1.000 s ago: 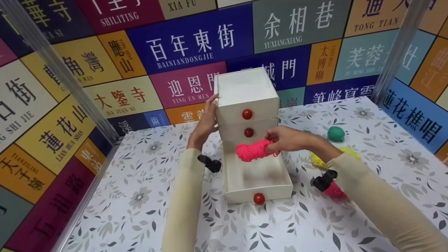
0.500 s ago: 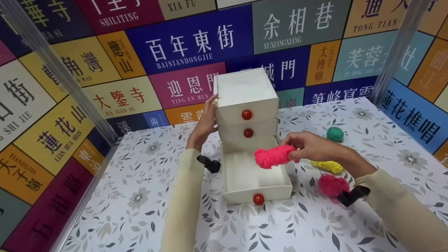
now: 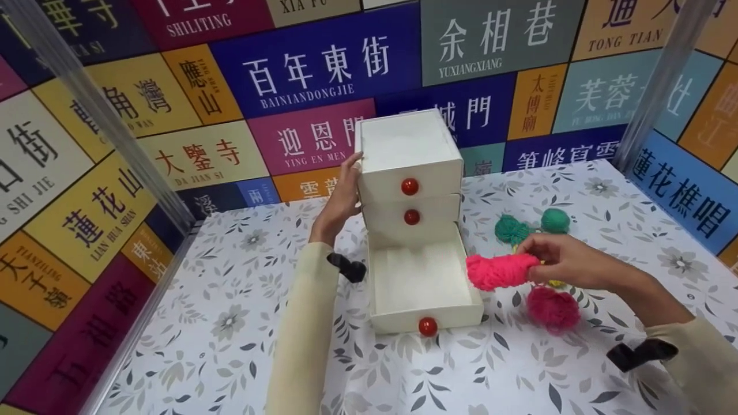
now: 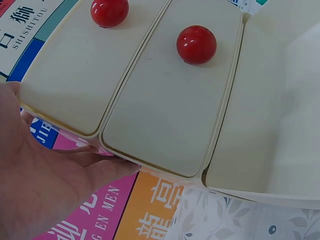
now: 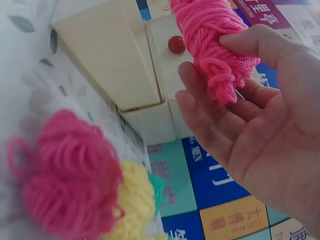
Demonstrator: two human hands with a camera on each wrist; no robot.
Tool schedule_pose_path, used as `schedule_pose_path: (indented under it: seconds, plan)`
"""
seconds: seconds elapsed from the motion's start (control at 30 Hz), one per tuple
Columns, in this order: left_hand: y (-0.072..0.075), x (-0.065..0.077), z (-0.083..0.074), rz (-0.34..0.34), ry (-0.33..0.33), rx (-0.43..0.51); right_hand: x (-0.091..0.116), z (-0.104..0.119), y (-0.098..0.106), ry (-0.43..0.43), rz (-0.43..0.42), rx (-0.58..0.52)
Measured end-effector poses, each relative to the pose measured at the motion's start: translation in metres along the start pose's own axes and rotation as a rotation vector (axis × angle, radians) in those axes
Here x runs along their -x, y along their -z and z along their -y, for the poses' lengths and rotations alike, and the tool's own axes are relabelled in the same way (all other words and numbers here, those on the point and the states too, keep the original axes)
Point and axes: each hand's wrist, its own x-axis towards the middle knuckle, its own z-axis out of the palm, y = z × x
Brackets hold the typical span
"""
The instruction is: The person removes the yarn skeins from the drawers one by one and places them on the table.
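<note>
A white chest of small drawers [image 3: 410,141] with red round knobs stands on the table, its bottom drawer [image 3: 424,282] pulled out and bare inside. Flat against the chest's left side lies my left hand [image 3: 341,199], fingers extended; the left wrist view shows this hand [image 4: 55,175] along the side wall by the two closed drawers. My right hand [image 3: 568,262] pinches one end of a bright pink skein of yarn [image 3: 500,272] between thumb and fingers. The skein is held in the air, just right of the open drawer. In the right wrist view the yarn [image 5: 215,40] points away from the palm.
Right of the chest lie a darker pink yarn ball [image 3: 553,310], yellow yarn [image 5: 132,200] partly hidden by my right hand in the head view, a green yarn bundle [image 3: 512,229] and a green ball [image 3: 555,221]. A sign-patterned wall [image 3: 311,63] backs the floral tabletop [image 3: 230,357].
My right hand has carried the pink skein rightward from over the open drawer to beside it. The green bundle and dark pink ball are now uncovered. My left hand stays on the chest.
</note>
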Motion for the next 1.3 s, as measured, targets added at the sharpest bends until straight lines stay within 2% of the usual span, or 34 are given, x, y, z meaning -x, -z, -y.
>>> schedule_pose_path:
  seconds: [0.33, 0.47, 0.67, 0.87, 1.1, 1.3]
  plan:
    - [-0.002, -0.001, 0.001, 0.009, -0.013, 0.011, 0.043, -0.029, 0.016, 0.025, -0.065, -0.002]
    - [-0.001, 0.000, 0.002, 0.020, -0.021, 0.016, 0.058, -0.041, 0.021, -0.015, -0.083, -0.018]
    - [0.000, 0.001, 0.001, 0.014, -0.012, -0.004, 0.073, -0.051, 0.027, -0.143, -0.122, 0.007]
    - [0.000, 0.001, -0.001, 0.002, 0.002, -0.022, 0.081, -0.053, 0.032, -0.254, -0.177, 0.089]
    - [0.000, 0.000, 0.000, 0.001, 0.006, -0.018, 0.091, -0.067, 0.041, -0.426, -0.163, 0.140]
    - [0.000, 0.001, 0.000, 0.006, -0.002, -0.006, 0.101, -0.084, 0.046, -0.521, -0.149, 0.172]
